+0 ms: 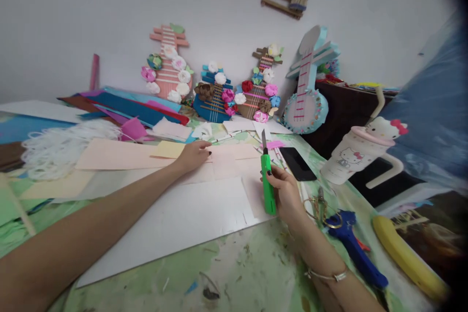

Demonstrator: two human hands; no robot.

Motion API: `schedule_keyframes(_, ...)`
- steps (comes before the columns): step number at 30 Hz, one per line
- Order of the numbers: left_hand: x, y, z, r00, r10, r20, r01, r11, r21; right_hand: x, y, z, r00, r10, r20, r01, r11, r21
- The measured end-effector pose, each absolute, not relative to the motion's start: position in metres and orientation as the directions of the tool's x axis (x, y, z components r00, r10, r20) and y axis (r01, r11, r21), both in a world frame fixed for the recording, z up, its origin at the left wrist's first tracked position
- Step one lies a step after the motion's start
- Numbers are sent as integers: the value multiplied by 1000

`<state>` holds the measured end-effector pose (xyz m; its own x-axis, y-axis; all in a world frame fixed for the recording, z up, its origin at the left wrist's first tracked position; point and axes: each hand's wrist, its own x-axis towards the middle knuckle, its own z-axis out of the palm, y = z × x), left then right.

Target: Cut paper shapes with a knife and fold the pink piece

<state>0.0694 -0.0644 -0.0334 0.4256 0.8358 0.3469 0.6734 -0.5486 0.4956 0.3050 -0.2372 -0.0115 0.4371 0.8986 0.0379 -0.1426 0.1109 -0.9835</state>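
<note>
Both hands are at the paper: the left hand (195, 156) lies flat, fingers stretched out, pressing the pale pink sheet (223, 163) on the white board (183, 219), while the right hand (287, 195) is closed around a green cutter (268, 185), blade out and pointing up, beside the sheet's right edge. It looks like lining up a cut, which calls for tipping the blade down, clear of the left fingers

We see soft, even light; only a faint shadow lies under the right hand (287, 195) gripping the green cutter (268, 183). Far right of this grip the picture turns blurred, the corners beyond go black, and straight lines bend.
</note>
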Motion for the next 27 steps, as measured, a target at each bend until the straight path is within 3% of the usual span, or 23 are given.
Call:
schedule_keyframes(7,92,-75,-24,614,774,154,748,-633,200,318,-238,-14,400,889,221,30,229,-973)
schedule_keyframes(13,111,-62,-10,564,822,78,816,-569,101,317,-242,-10,359,903,237,31,242,-970)
schedule_keyframes(19,120,-52,-4,533,839,113,827,-544,139,316,-245,-6,316,917,244,78,231,-970)
schedule_keyframes(27,125,-40,-5,546,838,3,782,-511,357,316,-246,-7,306,934,183,5,191,-982)
